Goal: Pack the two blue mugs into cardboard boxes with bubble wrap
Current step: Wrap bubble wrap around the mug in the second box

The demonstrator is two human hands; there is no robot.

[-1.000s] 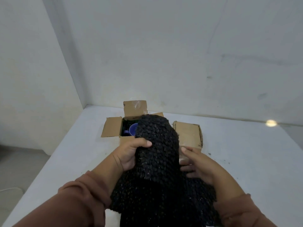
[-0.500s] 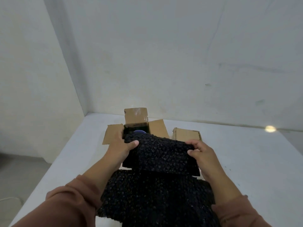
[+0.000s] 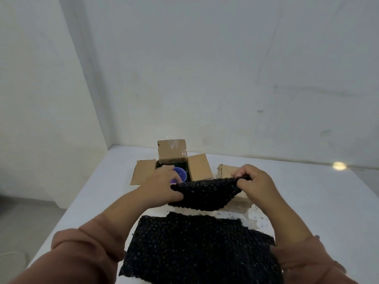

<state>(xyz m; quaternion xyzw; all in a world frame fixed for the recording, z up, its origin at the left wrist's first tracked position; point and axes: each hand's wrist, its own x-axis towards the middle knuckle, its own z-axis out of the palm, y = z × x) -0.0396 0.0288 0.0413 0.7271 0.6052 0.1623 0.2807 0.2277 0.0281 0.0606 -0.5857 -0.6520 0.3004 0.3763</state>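
Our right fingers [image 3: 245,178] are curled and pinch the upper right corner of a black piece of bubble wrap [image 3: 205,193]. Our left fingers [image 3: 175,196] are curled round its left edge, so the right hand [image 3: 257,186] and the left hand [image 3: 160,187] hold the piece stretched between them, seemingly lifted off the worktop [image 3: 307,201]. Just behind the left hand stands the open box [image 3: 172,149], its flaps spread outward, and in it sits one blue mug [image 3: 181,174], partly hidden by our knuckles. The inside of the box looks dark around the mug, perhaps lined with wrap, though we cannot tell. We judge this mug to be placed but not yet covered, with the flaps yet to be closed. The held piece seems meant for it or for the other box. The second box [image 3: 224,171] stands just to the right of the open one, mostly hidden behind the wrap and the right hand. We cannot tell whether it is closed or what it holds, and we see no second mug anywhere. So at least half the work may remain. Nearer to us a larger loose sheet [image 3: 196,247] of the same black wrap lies flat on the worktop between our sleeves [image 3: 86,249]. Nothing blocks the way to the open box except our own left hand over its mouth. A bare wall [image 3: 225,78] rises behind, and a small light spot [image 3: 339,166] glows at its foot on the right.
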